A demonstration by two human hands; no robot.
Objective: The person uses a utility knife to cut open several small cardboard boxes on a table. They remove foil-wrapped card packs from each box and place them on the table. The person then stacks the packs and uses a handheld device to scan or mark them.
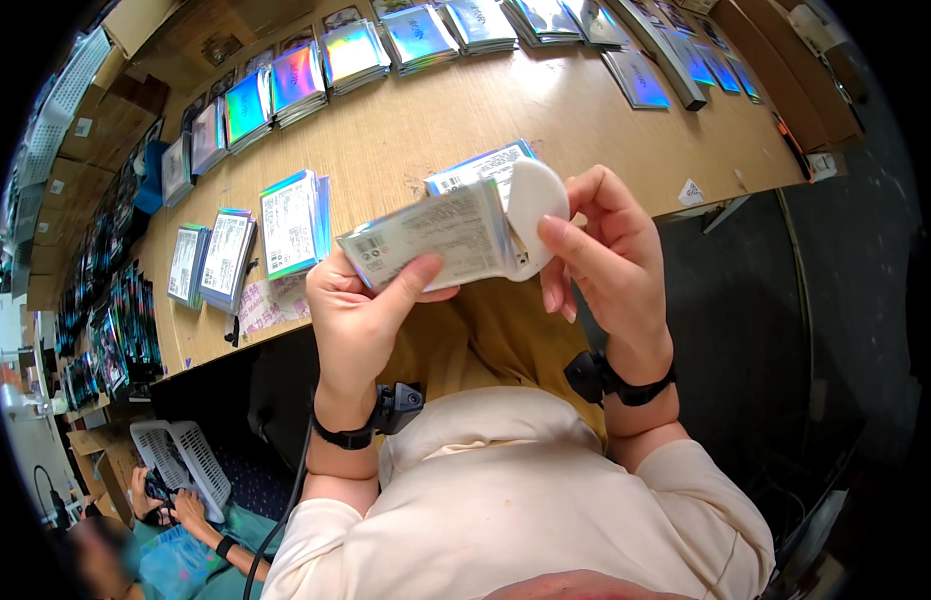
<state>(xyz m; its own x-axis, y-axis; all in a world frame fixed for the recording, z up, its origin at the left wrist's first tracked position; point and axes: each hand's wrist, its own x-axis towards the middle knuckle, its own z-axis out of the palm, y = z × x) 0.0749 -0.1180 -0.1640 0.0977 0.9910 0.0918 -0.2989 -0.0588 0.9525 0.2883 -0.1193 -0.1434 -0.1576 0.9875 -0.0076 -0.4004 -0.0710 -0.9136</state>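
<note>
My left hand [361, 315] grips a flat packet in a clear, shiny sleeve [431, 240], its thumb on top of the printed label side. Between the thumb and fingers of my right hand [618, 250] is a white rounded flat piece [541, 205]; it meets the packet's right end, and I cannot make out what it is. Behind them on the table lies another packet with a holographic border [478, 168], partly hidden. To the left of my hands stand a stack of labelled packets [291, 225], a second stack [228, 258] and a smaller third one [188, 262].
Several stacks of holographic packets [354, 55] line the wooden table's [386, 140] far side. A long metal bar [668, 60] lies at the far right. Cardboard boxes [91, 150] stand at the left. A co-worker's hands [176, 505] are at lower left, by a white basket [201, 465].
</note>
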